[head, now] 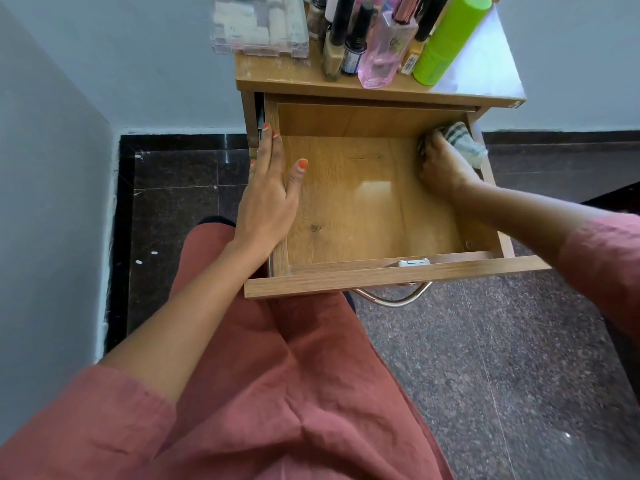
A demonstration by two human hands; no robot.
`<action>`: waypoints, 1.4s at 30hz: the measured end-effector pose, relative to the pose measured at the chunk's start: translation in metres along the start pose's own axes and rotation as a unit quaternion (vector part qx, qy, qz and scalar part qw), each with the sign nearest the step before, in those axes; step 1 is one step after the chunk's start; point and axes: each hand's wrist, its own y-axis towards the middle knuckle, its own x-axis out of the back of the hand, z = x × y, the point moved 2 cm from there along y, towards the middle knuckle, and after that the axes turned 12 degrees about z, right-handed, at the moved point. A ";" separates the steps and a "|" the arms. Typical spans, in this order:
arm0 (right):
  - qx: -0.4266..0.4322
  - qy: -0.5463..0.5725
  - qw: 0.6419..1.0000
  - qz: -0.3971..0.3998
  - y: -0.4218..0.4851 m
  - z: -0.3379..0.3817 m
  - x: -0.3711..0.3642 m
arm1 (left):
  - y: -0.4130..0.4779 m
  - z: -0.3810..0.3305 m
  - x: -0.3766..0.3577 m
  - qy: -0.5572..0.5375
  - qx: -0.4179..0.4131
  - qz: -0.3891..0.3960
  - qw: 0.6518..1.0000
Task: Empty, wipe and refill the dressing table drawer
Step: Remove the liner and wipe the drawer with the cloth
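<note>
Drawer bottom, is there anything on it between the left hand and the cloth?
No. In the head view, the drawer bottom is bare wood between the left hand and the cloth gripped by the right hand.

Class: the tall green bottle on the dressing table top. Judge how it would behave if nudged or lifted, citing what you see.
The green bottle stands tall on a narrow base, so a push near its top would probably tip it. Its round body would likely roll once down. It looks like plastic, so probably not fragile.
</note>
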 end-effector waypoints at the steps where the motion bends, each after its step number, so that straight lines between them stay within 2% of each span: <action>1: 0.002 0.009 1.000 0.016 0.000 0.003 0.002 | 0.000 0.000 0.000 0.002 0.000 0.000 1.000; 4: 0.028 0.060 0.997 0.042 -0.006 0.009 0.004 | 0.000 0.001 0.001 0.007 -0.003 0.001 1.000; 9: 0.189 0.067 0.980 0.003 -0.030 0.012 -0.005 | 0.000 0.004 -0.001 0.009 -0.006 0.003 1.000; 12: 0.230 0.060 0.971 -0.013 -0.043 0.012 -0.017 | -0.001 0.002 -0.002 0.010 -0.007 0.002 1.000; 17: 0.179 0.089 0.980 0.018 -0.034 -0.009 -0.028 | -0.001 0.002 -0.002 0.042 -0.010 -0.009 0.999; 22: 0.075 0.048 0.996 -0.021 -0.003 -0.026 -0.037 | 0.000 0.004 -0.002 0.056 -0.018 -0.017 0.998; 28: 0.052 0.085 0.994 -0.052 -0.002 -0.017 -0.038 | 0.002 0.007 -0.002 0.058 -0.023 -0.020 0.998; 36: 0.193 0.117 0.974 -0.017 -0.034 -0.002 -0.037 | -0.001 0.007 -0.003 0.052 -0.024 -0.019 0.998; 42: 0.322 0.059 0.945 -0.012 -0.057 0.019 -0.036 | -0.002 0.007 -0.002 0.050 -0.020 -0.018 0.998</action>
